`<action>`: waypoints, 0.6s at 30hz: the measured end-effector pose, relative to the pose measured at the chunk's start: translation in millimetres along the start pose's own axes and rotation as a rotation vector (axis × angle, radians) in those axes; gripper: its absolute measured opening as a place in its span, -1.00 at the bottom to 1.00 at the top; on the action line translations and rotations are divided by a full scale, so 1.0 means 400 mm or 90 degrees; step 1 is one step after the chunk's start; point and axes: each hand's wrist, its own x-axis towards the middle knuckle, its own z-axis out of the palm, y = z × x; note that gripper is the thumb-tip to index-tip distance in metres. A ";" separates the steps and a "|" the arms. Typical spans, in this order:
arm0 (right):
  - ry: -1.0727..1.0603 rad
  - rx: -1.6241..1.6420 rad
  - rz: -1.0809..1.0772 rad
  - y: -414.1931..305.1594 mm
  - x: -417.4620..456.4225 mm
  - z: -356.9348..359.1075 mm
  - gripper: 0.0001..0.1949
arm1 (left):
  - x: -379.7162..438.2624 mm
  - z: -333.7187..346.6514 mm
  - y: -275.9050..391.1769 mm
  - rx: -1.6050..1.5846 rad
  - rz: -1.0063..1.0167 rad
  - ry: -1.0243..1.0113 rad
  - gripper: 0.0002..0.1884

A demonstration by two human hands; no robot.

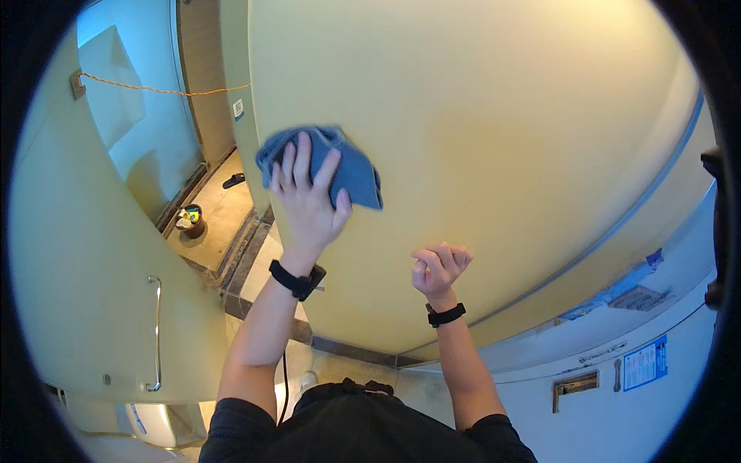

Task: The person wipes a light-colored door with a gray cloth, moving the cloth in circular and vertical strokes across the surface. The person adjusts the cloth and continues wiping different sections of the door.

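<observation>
A folded blue cloth point(356, 176) lies against a pale frosted glass panel point(463, 144), close to its left edge. Spread over the cloth with fingers apart, my left hand point(310, 202) presses it to the panel. My right hand point(441, 267) is curled into a loose fist in front of the lower part of the same panel. Nothing shows in its fingers. Whether it touches the glass I cannot tell. Each wrist wears a black band.
At left stands a glass door point(87, 249) with a metal bar handle point(156, 333). An orange cord point(168, 91) stretches from its bracket to the panel. Through the opening are a filled waste bin point(192, 223), a black slipper point(233, 180) and a stone sill point(240, 269).
</observation>
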 end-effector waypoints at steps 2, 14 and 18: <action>0.008 0.005 0.004 -0.002 0.002 -0.001 -0.88 | 0.042 -0.005 0.012 -0.011 -0.024 0.030 -0.42; 0.005 0.009 0.021 -0.008 -0.013 0.004 -0.86 | 0.037 0.006 0.062 -0.032 0.015 0.008 -0.40; -0.007 0.011 0.025 -0.009 -0.004 -0.009 -0.86 | 0.080 -0.005 0.068 -0.040 -0.062 0.041 -0.40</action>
